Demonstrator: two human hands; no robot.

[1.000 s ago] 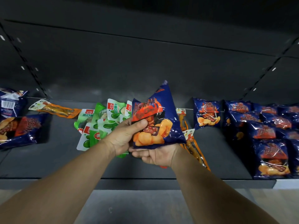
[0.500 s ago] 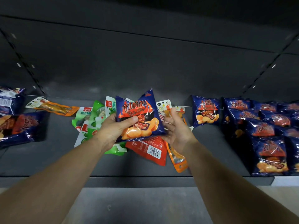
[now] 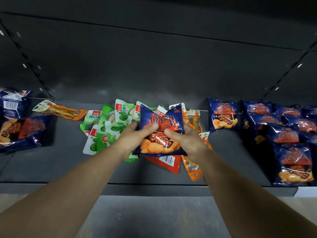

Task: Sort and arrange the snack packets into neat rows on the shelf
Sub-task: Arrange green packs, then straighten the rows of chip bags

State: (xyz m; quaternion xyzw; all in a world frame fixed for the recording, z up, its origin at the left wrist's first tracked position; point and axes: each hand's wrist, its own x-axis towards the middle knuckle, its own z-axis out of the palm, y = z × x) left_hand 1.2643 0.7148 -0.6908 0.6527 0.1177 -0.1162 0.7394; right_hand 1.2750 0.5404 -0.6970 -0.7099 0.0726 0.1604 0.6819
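Left hand (image 3: 132, 138) and right hand (image 3: 185, 140) curl fingers round blue chip bag (image 3: 160, 133), thumbs on front, bag lifted above mixed pile (image 3: 109, 127) mid-shelf (image 3: 154, 176). Likely light, air-puffed, crinkly, slick film, fragile contents; hold side edges gently. Print partly readable: "Barb... Flav..."; blue rows (image 3: 281, 134) right.

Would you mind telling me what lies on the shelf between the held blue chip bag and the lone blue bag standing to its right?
In the head view, orange packets lie between the held blue bag and the lone bag; beyond them the shelf is bare.

Dark back panel (image 3: 154, 66) (slotted uprights)
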